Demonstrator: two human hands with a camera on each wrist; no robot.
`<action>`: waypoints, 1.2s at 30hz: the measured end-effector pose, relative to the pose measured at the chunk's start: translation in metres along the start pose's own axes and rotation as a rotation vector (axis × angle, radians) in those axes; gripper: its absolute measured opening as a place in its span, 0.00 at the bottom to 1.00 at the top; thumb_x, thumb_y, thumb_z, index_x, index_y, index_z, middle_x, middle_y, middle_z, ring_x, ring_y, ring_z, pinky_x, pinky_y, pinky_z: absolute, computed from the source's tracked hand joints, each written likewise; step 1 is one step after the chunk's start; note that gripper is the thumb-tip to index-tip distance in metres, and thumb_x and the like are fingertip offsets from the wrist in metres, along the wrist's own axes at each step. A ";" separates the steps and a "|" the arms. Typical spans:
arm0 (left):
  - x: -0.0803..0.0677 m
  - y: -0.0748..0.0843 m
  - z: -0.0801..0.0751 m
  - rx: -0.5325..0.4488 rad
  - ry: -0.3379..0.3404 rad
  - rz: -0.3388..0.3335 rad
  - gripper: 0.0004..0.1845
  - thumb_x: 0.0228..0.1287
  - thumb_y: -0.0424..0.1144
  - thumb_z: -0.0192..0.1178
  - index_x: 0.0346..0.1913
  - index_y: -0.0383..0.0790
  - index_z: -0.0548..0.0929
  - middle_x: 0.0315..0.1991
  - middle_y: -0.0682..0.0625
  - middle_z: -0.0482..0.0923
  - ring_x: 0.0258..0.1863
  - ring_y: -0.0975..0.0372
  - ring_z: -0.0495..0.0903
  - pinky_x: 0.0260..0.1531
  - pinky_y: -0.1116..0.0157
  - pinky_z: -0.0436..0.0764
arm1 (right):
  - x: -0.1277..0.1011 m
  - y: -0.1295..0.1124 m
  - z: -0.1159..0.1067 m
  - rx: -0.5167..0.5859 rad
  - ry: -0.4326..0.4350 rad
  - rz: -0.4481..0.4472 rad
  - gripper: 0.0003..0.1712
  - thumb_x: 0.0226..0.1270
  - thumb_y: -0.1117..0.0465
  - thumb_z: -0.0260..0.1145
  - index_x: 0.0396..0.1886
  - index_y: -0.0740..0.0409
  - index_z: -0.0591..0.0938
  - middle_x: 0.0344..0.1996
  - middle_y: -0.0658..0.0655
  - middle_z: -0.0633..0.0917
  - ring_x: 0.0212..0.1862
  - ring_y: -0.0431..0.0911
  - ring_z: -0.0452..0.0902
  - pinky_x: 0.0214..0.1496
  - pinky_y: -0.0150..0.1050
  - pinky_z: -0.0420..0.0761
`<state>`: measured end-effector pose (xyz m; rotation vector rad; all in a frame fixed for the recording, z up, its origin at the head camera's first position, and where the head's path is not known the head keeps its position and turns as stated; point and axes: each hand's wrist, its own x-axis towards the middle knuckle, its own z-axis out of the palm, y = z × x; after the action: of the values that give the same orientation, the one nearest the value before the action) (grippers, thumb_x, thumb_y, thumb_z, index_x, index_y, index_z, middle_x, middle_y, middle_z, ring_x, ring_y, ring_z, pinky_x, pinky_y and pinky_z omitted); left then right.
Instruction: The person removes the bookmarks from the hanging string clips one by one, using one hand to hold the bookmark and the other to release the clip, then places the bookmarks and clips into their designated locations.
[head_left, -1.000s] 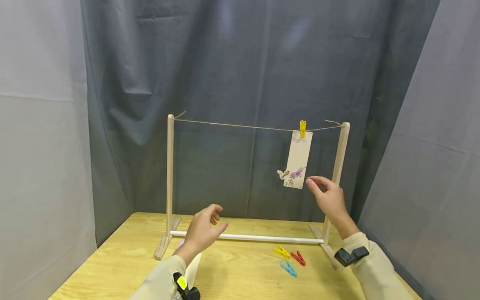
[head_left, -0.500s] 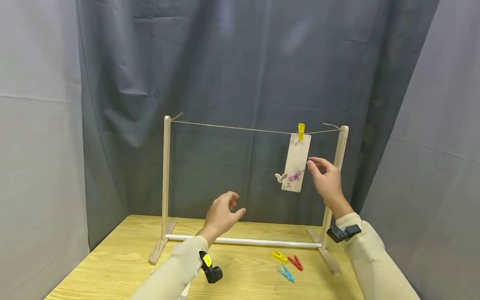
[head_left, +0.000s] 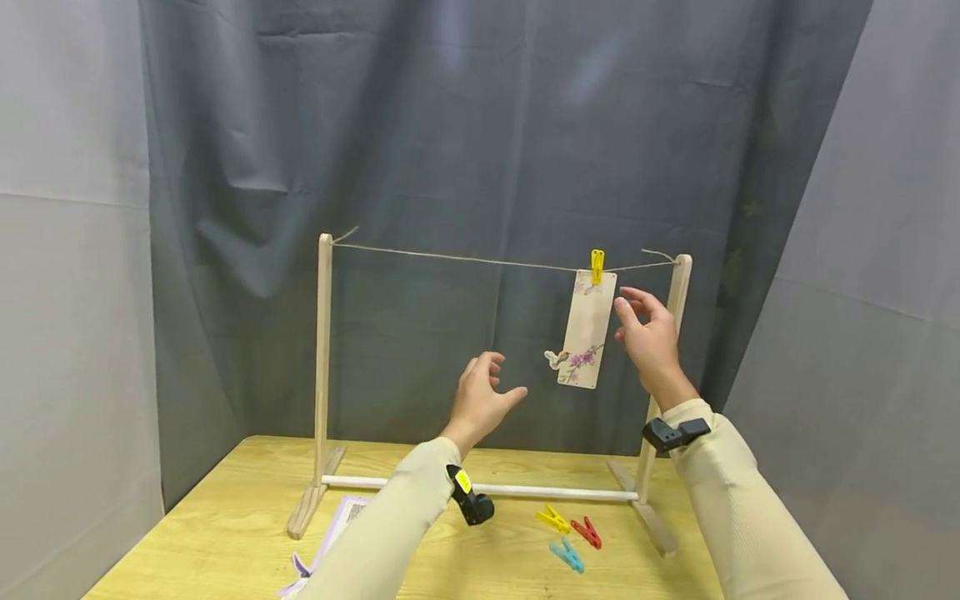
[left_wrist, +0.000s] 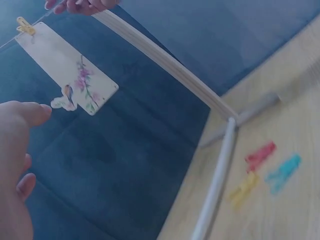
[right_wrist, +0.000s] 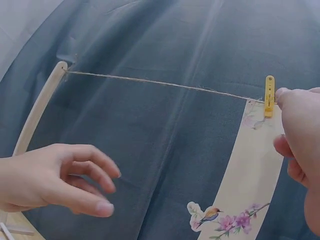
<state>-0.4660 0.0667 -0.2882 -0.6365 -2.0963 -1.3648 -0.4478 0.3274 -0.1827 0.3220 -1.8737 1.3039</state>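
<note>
Neither grip holds anything: left hand (head_left: pixel 483 398) and right hand (head_left: pixel 651 342) hover loosely spread beside the half-cropped bookmark (head_left: pixel 586 328).

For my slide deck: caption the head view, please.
Both hands reach toward a floral paper bookmark pegged to twine by a yellow clothespin.

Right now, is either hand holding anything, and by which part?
Nothing is held. The left hand is open in mid-air below the card; the right hand is open beside the card's right edge, near the yellow peg.
</note>
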 end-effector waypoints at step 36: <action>0.020 0.041 0.088 -0.130 -0.100 -0.240 0.48 0.54 0.39 0.81 0.76 0.43 0.65 0.65 0.39 0.76 0.63 0.46 0.76 0.59 0.51 0.77 | 0.051 -0.056 0.030 -0.272 -0.291 0.024 0.28 0.88 0.56 0.41 0.81 0.55 0.61 0.69 0.70 0.73 0.39 0.55 0.88 0.28 0.35 0.82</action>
<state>-0.4708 0.1653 -0.2765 -0.5267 -2.2341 -1.6425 -0.4600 0.2884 -0.1123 0.3612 -2.2755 1.0408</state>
